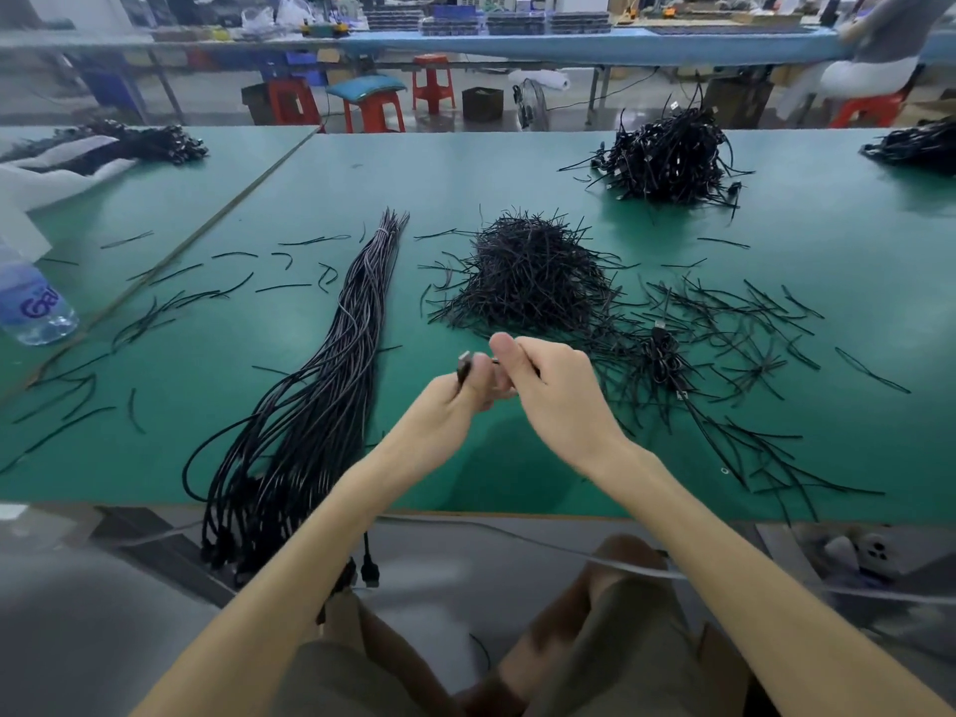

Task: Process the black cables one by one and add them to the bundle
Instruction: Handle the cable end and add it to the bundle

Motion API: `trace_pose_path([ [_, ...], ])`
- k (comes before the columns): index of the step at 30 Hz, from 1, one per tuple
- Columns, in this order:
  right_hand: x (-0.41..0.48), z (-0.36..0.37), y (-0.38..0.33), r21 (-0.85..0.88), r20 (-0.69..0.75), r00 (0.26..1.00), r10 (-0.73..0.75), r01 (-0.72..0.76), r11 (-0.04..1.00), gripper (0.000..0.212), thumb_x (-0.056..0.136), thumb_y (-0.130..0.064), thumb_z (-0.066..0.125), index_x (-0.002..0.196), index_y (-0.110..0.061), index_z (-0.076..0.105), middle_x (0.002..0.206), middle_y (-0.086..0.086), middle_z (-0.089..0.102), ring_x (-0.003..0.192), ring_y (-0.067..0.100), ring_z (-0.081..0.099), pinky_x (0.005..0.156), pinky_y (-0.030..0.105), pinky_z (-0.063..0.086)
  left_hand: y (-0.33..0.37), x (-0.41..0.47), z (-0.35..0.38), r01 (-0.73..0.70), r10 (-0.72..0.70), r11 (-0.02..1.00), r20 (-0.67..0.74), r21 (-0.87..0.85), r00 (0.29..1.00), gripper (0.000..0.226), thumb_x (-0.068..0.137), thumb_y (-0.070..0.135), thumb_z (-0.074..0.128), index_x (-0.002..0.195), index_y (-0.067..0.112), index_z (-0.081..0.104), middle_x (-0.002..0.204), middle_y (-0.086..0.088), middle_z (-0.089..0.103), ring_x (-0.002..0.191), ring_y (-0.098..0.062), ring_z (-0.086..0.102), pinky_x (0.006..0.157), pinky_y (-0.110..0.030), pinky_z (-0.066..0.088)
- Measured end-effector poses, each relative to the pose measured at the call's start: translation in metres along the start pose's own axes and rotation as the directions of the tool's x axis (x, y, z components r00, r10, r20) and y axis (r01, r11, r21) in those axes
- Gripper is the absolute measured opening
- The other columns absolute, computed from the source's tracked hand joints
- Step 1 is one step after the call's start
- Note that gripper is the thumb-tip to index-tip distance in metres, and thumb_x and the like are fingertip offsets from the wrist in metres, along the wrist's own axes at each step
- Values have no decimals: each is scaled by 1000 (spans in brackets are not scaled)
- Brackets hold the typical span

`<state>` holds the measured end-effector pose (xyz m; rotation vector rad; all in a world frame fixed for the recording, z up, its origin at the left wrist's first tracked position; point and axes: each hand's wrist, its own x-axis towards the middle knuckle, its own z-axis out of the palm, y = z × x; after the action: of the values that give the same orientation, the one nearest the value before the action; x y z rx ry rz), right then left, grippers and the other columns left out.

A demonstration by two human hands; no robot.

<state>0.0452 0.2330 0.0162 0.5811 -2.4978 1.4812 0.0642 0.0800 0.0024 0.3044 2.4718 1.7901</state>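
- The green surface (496, 163) carries every cable, and its near edge runs just below both wrists.
- The bundle (331, 354) of long black cables lies left of the hands. It is tied near its far end and fans out toward the near edge, where its plug ends hang over.
- A tangled heap of cables (667, 157) sits far back on the right, well apart from the hands.
- A mound of short black ties (527, 276) lies just beyond the hands, and loose ties are scattered around it.
- A coiled cable (662, 354) rests on the surface just right of the right hand.
- The right hand (558, 390) has its fingers curled and its thumb raised, pressed against the left hand. What it grips is hidden.
- The left hand (455, 401) curls its fingers around a black cable (462, 372) held above the surface.
- The metal plug tip (464, 357) of the black cable pokes up past the left fingers.
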Motion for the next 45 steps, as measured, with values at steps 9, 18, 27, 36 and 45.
trace_pose_path([
  [9, -23, 15, 28, -3, 92, 994, 54, -54, 999, 52, 105, -50, 43, 66, -18, 53, 54, -7, 44, 49, 8, 37, 54, 25, 30, 25, 8, -18, -14, -201, 233, -63, -972, 978, 32, 111, 26, 37, 106, 11, 63, 72, 9, 59, 58, -9, 57, 69, -21, 45],
  [18, 19, -14, 14, -365, 41, 998, -50, 62, 929, 47, 98, -47, 60, 58, -22, 58, 63, -4, 56, 82, 25, 48, 86, 35, 27, 5, -13, 5, -73, 76, 989, -15, 126, 997, 54, 101, 54, 38, 69, 20, 65, 49, 8, 48, 47, -12, 40, 51, -28, 35],
  [27, -9, 8, -9, -6, -142, 990, 4, -5, 1000, 50, 109, -41, 44, 64, -20, 53, 56, -7, 54, 55, 9, 49, 57, 22, 36, 0, -2, 15, 14, -22, 935, -20, -354, 1000, 62, 104, 57, 25, 97, 19, 74, 93, 20, 70, 101, 7, 64, 90, -20, 47],
  [36, -24, 22, 6, -11, 56, 992, 117, -116, 993, 37, 107, -39, 48, 80, -17, 59, 64, 1, 54, 57, 20, 45, 60, 42, 43, 5, 11, -4, -46, -214, 277, -108, -960, 971, 33, 110, 28, 40, 104, 12, 68, 84, 6, 71, 79, -12, 71, 78, -26, 55],
  [45, -16, 20, 7, 208, 275, 951, 140, -201, 957, 54, 91, -27, 76, 138, -21, 50, 112, -2, 67, 76, 16, 73, 81, 37, 57, -1, 1, -6, 57, -206, 375, -24, -925, 978, 43, 108, 38, 45, 71, 23, 61, 52, 7, 29, 51, -9, 22, 56, -24, 21],
])
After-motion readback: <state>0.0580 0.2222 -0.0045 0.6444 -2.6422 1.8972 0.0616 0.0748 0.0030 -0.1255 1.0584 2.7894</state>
